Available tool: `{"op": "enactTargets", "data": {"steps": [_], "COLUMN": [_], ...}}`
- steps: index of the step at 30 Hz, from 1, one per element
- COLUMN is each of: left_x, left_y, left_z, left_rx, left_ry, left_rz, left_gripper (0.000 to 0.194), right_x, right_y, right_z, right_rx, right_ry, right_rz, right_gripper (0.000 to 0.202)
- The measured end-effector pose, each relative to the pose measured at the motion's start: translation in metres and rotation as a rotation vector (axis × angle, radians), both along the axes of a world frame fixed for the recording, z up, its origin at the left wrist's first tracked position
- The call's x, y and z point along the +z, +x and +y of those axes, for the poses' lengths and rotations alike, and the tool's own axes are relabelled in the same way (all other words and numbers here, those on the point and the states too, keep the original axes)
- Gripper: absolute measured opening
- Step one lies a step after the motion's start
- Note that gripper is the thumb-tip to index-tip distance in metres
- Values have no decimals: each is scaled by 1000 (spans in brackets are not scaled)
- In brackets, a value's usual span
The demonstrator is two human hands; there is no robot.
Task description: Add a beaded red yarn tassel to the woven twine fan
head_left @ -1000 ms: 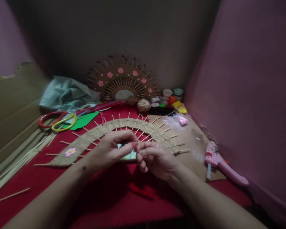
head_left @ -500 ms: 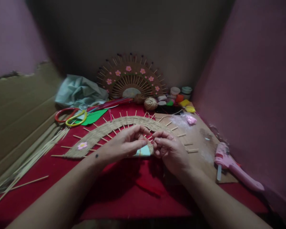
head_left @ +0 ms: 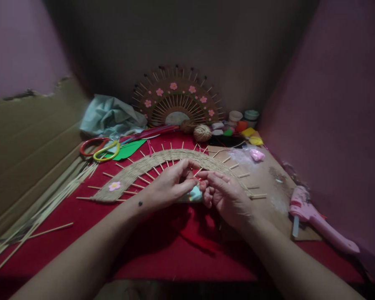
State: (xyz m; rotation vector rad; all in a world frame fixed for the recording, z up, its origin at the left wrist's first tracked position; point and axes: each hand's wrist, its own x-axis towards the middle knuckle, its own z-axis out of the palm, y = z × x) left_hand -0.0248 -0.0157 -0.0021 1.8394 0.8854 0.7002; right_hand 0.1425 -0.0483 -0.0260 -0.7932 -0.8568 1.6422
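A woven half-circle fan (head_left: 150,161) of thin sticks and twine lies on the red cloth (head_left: 162,258), with one pink flower (head_left: 114,186) near its left end. Over the fan's light-blue centre piece (head_left: 195,194), my left hand (head_left: 176,183) has its fingers bent, with thumb and fingertips close together near a thin red strand. My right hand (head_left: 223,193) is curled just beside it, its fingertips meeting the left ones around the same strand. The small thing between the fingertips is too tiny to make out.
A finished fan (head_left: 178,93) with pink flowers stands at the back. Scissors (head_left: 106,150), green paper (head_left: 129,150) and loose sticks (head_left: 50,200) are at left. A twine ball (head_left: 202,133), clay packets (head_left: 256,155), cardboard (head_left: 268,179) and a pink glue gun (head_left: 318,221) sit toward the right.
The whole view has shifted slightly, so objects appear further right. My hands have drawn closer together, their fingertips now meeting over the centre piece.
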Motion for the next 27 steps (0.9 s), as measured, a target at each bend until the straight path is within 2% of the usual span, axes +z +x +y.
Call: {"op": "enactTargets", "data": {"steps": [6,17,23,27], "left_x": [2,4,13,20], "left_y": [-3,-6,-4,-6], "left_z": [1,3,1,1], "left_rx": [-12,-34,-35,13], "left_ry": [97,155,90,47], "left_rz": [65,102,99,119], "left_gripper": [25,21,16,18], "right_x": [-5,-5,-5,0], "right_y": [1,4,4,6], "right_z": [2,5,4,4], "right_rx": [7,25,80,99], "right_ry": [10,-75,-109,-170], "right_rz": [-123,20,101,173], "right_gripper": [22,24,23,22]}}
